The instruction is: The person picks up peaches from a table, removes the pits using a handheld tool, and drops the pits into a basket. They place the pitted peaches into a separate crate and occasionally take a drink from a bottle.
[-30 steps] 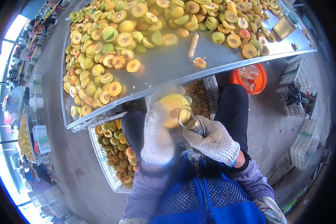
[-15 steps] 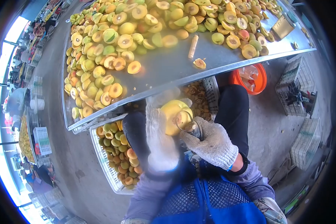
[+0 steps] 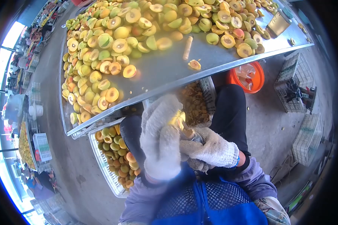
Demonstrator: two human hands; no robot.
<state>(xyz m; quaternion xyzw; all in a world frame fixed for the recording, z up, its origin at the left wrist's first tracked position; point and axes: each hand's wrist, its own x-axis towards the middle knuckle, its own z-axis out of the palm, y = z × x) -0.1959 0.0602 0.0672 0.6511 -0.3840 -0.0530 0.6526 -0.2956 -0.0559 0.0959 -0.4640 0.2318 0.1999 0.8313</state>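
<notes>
My left hand point(image 3: 158, 137), in a pale knitted glove, is closed around a yellow peach half point(image 3: 178, 119). Only a small part of the fruit shows past the fingers. My right hand point(image 3: 214, 149), gloved as well, grips a small pitting tool point(image 3: 188, 132) with a metal end. The tool's tip is at the fruit, though its exact contact is hidden. Both hands are close together over my lap. Below and beyond them, a crate point(image 3: 207, 92) holds brown pits and scraps.
The metal table point(image 3: 154, 80) bears a heap of halved peaches point(image 3: 97, 63), a wooden stick point(image 3: 187, 48) and a metal block-like piece point(image 3: 278, 24). A white crate point(image 3: 103, 170) of peach halves stands at left. An orange bucket point(image 3: 260, 77) and white crates point(image 3: 307, 138) stand at right.
My left hand has turned over the peach half, so its cut face with the stone no longer shows. The right hand has shifted slightly down with the tool, and the view has moved slightly.
</notes>
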